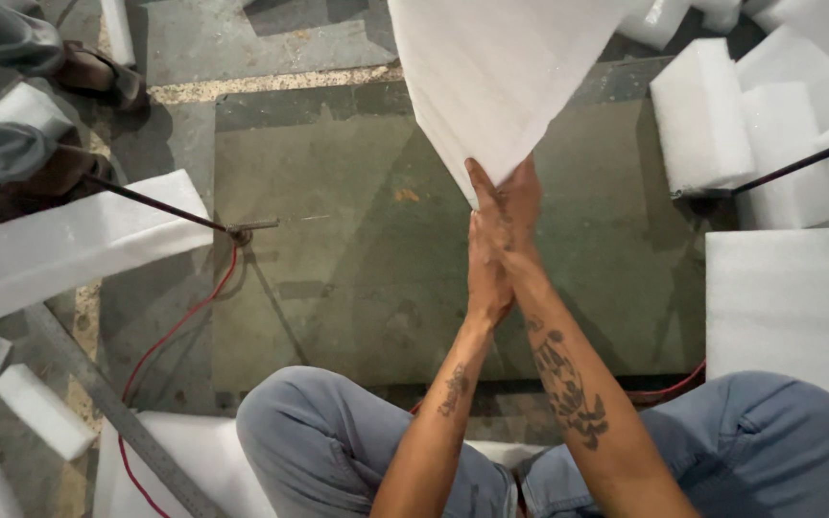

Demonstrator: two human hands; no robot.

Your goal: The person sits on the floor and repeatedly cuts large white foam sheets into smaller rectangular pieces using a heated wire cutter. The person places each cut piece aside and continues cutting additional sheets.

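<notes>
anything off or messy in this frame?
Mostly clutter. Offcut foam strips lie scattered on the floor at lower left, and a red cable trails loose across it. Both hands, left hand and right hand, pinch one corner of a white foam sheet, which hangs tilted.

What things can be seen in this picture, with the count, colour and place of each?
large white foam sheet: one, white, top centre, held by its lower corner.
white foam blocks: several, white, top right.
flat white foam slab: one, white, right side.
long white foam plank: one, white, left side.
small white foam strips: a few, white, bottom left.
dark green floor plate: one, green-grey, centre.
thin red cable: one, red, left of centre.
thin dark metal rod: one, dark, left.
another person's legs: grey trousers, top left.
blue jeans: own knees, bottom.
left hand: pinches the sheet's corner.
right hand: pinches the same corner.
</notes>
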